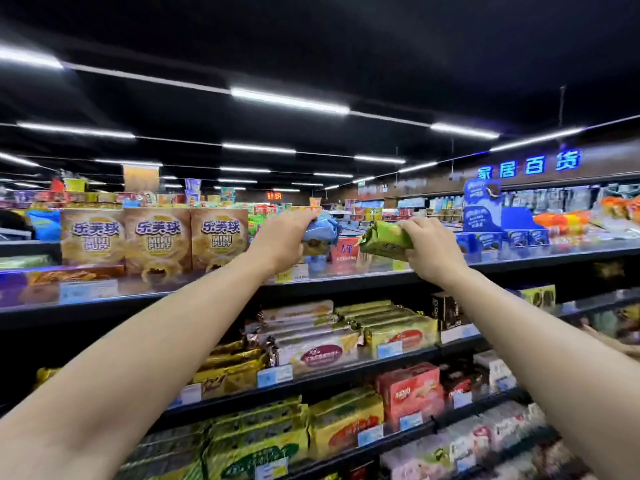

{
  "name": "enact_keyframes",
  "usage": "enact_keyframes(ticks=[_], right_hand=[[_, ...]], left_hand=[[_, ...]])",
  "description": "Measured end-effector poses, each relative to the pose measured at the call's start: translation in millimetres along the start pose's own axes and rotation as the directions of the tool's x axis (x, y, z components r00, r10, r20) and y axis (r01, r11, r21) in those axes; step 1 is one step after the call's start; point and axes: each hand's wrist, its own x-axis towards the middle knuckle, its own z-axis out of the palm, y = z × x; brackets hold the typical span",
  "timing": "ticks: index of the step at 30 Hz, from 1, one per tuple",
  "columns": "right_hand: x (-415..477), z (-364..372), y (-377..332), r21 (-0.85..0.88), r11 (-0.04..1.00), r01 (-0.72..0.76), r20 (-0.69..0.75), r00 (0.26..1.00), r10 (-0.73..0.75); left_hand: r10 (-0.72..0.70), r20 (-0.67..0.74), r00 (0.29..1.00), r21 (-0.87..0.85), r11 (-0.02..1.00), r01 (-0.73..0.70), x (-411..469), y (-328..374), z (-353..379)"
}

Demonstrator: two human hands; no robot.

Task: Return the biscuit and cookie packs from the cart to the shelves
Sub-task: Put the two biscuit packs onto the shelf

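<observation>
Dark metal forms the top shelf (381,276), with a glossy front rim. At nine o'clock, stiff cardboard Mini Puff boxes (157,240) stand upright, faces out. At twelve, we hold two soft, crinkly packs over the shelf, probably to slot them in. Our left hand (282,244) clutches the blue pack (322,232) and our right hand (433,252) grips the green pack (381,240) by its end. We cannot see the cart.
</observation>
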Motion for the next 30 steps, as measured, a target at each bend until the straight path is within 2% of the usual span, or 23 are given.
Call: enact_keyframes(ticks=[6,13,16,19,23,26,30], right_hand=[[48.0,25.0,41.7,0.013,0.995,0.104,-0.021,0.994,-0.103],[77.0,53.1,75.0,0.038,0.979,0.202,-0.018,0.979,-0.201],[89.9,61.6,86.8,0.046,0.979,0.197,0.019,0.98,-0.198],[104.2,66.2,98.8,0.051,0.981,0.185,0.09,0.978,-0.189],[119.2,70.5,112.0,0.045,0.985,0.165,0.149,0.974,-0.17],[129.3,73.2,117.5,0.012,0.988,0.154,0.236,0.96,-0.152],[139.1,82.7,126.9,-0.037,0.991,0.125,0.297,0.949,-0.108]], left_hand=[[-0.164,0.176,0.971,0.161,0.978,0.136,39.8,-2.6,17.6],[-0.308,0.398,0.864,0.192,0.949,0.25,53.6,-18.4,43.1],[-0.332,0.486,0.808,0.245,0.94,0.239,56.2,-23.7,50.9],[-0.36,0.504,0.785,0.254,0.931,0.263,61.6,-26.5,56.3],[-0.347,0.442,0.827,0.22,0.936,0.275,75.6,-17.3,60.6],[-0.27,0.331,0.904,0.216,0.954,0.206,86.7,-2.5,71.1],[-0.15,0.291,0.945,0.204,0.975,0.092,95.8,19.8,94.1]])
